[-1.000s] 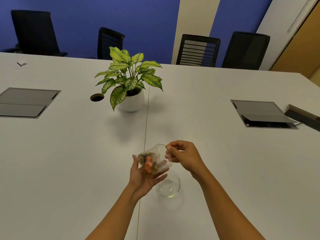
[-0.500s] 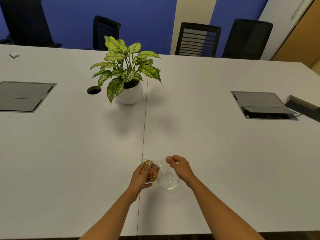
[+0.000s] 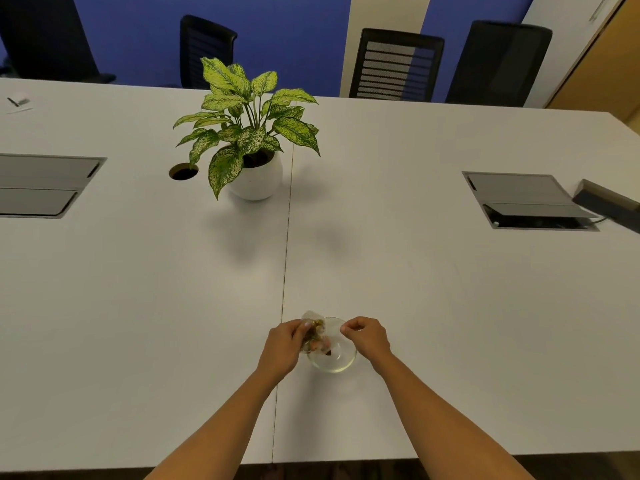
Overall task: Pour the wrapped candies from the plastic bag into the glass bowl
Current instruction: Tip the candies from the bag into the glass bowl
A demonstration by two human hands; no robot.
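Observation:
A small clear glass bowl (image 3: 341, 363) stands on the white table (image 3: 433, 306) near its front edge. Over the bowl's left rim a clear plastic bag (image 3: 313, 327) is tipped, with wrapped candies (image 3: 317, 336) in gold, orange and brown bunched at its lower end. My left hand (image 3: 282, 344) grips the bag's closed end from the left. On the right, my right hand (image 3: 365, 337) pinches the bag's open edge over the bowl. One dark candy (image 3: 329, 353) sits at the bag's mouth, inside the bowl's rim.
A potted plant (image 3: 249, 150) in a white pot stands further back, beside a round cable hole (image 3: 183, 172). Grey cable hatches (image 3: 523, 199) are set into the table left and right. Black chairs (image 3: 396, 64) line the far side.
Both hands have lowered the bag from above the table down to the bowl and tipped it. The candies have slid towards the bag's mouth over the bowl.

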